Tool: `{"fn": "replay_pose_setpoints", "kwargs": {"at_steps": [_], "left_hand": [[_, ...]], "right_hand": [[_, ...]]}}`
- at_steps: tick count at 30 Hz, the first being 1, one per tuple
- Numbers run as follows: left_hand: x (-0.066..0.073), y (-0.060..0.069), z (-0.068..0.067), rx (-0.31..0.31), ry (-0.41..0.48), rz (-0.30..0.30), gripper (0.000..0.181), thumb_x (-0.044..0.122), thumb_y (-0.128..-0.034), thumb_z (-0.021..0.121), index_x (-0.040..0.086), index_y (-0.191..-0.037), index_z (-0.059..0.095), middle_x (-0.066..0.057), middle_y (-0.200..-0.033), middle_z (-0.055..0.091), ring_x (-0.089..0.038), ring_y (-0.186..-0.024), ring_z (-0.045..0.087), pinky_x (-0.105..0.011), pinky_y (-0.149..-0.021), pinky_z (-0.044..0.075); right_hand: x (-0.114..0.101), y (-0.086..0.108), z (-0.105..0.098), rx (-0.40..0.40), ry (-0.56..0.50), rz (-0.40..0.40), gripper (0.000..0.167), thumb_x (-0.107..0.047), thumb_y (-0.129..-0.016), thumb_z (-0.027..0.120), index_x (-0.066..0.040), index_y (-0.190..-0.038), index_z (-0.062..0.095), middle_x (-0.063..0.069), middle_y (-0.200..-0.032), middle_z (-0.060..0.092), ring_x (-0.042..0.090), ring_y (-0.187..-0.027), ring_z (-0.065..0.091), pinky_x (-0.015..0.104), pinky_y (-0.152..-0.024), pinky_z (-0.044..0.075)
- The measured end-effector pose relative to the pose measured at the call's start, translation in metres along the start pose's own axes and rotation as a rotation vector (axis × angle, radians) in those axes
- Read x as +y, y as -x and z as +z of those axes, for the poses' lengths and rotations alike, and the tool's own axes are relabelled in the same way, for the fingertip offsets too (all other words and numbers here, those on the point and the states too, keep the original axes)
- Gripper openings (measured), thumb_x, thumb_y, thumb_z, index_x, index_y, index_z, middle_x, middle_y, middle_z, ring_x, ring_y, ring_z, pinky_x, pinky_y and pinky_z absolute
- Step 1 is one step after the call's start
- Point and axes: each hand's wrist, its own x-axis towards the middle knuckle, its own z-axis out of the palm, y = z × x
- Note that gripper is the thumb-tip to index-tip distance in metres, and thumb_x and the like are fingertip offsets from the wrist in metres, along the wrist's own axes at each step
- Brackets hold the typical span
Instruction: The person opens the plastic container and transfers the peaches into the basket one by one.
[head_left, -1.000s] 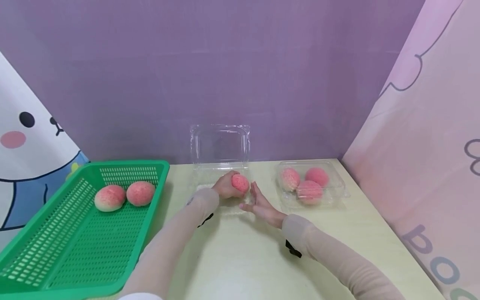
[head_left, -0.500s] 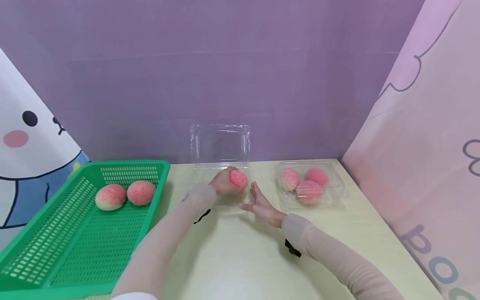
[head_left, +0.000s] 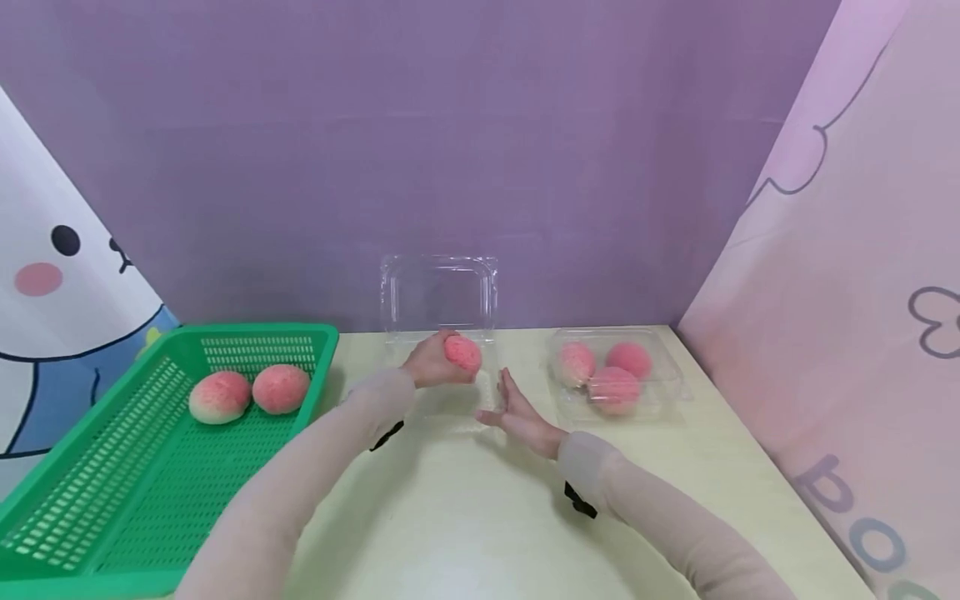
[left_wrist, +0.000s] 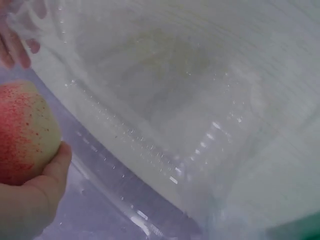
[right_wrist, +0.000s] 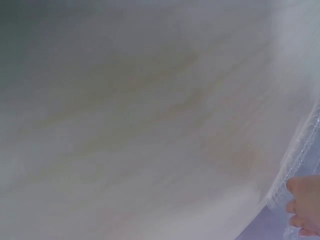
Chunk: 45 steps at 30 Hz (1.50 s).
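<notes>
My left hand (head_left: 430, 362) grips a pink and cream peach (head_left: 463, 355) above the base of an open clear plastic clamshell box (head_left: 450, 407). In the left wrist view the thumb lies along the side of the peach (left_wrist: 22, 132). The box lid (head_left: 438, 293) stands upright at the back. By the box's right side is my right hand (head_left: 522, 422), thumb and fingers spread, with nothing in its grasp. Part of a hand (right_wrist: 306, 204) shows at the right edge of the right wrist view.
A green plastic basket (head_left: 288, 467) with two peaches (head_left: 220, 397) stands on the left. To the right is a clear box (head_left: 660, 400) holding three peaches (head_left: 615, 390). A purple backdrop (head_left: 450, 150) rises behind the pale table (head_left: 465, 517).
My left hand has moved left and slightly up, carrying the peach away from the right hand. The right hand has stayed nearly still beside the box.
</notes>
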Motion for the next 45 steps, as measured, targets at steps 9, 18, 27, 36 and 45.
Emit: {"fn": "replay_pose_setpoints", "kwargs": {"at_steps": [9,18,27,36,45], "left_hand": [[0.012,0.01,-0.017,0.008,-0.044,-0.039,0.083,0.023,-0.0637,0.082,0.007,-0.133,0.039,-0.011,-0.117,0.056,-0.027,-0.106,0.054,-0.043,-0.091,0.046],[0.026,0.028,-0.037,0.022,0.006,-0.093,0.08,0.023,-0.0655,0.079,0.007,-0.133,0.038,-0.01,-0.115,0.057,-0.027,-0.1,0.055,-0.037,-0.084,0.05],[0.029,0.06,-0.057,0.022,0.004,-0.111,0.083,0.028,-0.0672,0.078,0.011,-0.135,0.034,-0.009,-0.121,0.053,-0.028,-0.103,0.053,-0.04,-0.082,0.051],[0.021,0.088,-0.082,0.039,-0.025,-0.049,0.08,0.027,-0.0695,0.077,0.008,-0.135,0.033,-0.013,-0.122,0.051,-0.03,-0.102,0.053,-0.038,-0.075,0.054],[-0.003,0.114,-0.114,0.067,-0.069,-0.075,0.083,0.038,-0.0708,0.075,0.01,-0.135,0.032,-0.013,-0.125,0.047,-0.03,-0.105,0.05,-0.038,-0.074,0.052]], "right_hand": [[-0.001,0.001,-0.007,0.04,0.042,-0.007,0.1,-0.022,-0.085,0.063,-0.015,-0.145,-0.016,0.001,-0.155,-0.007,0.024,-0.142,0.0,0.047,-0.113,0.009],[-0.004,0.003,-0.007,0.047,0.025,-0.007,0.1,-0.02,-0.085,0.064,-0.013,-0.145,-0.016,0.004,-0.154,-0.008,0.026,-0.142,0.0,0.047,-0.113,0.009],[-0.005,0.003,0.0,0.051,0.021,-0.015,0.099,-0.019,-0.085,0.063,-0.011,-0.146,-0.014,0.006,-0.154,-0.007,0.026,-0.142,0.0,0.046,-0.113,0.007],[-0.005,0.007,0.002,0.044,0.01,-0.004,0.101,-0.02,-0.084,0.064,-0.013,-0.145,-0.015,0.006,-0.154,-0.007,0.027,-0.141,-0.001,0.047,-0.113,0.006],[-0.002,0.006,0.005,0.015,0.015,0.002,0.104,-0.025,-0.082,0.066,-0.014,-0.145,-0.016,0.006,-0.154,-0.006,0.028,-0.141,0.0,0.051,-0.112,0.008]]}}
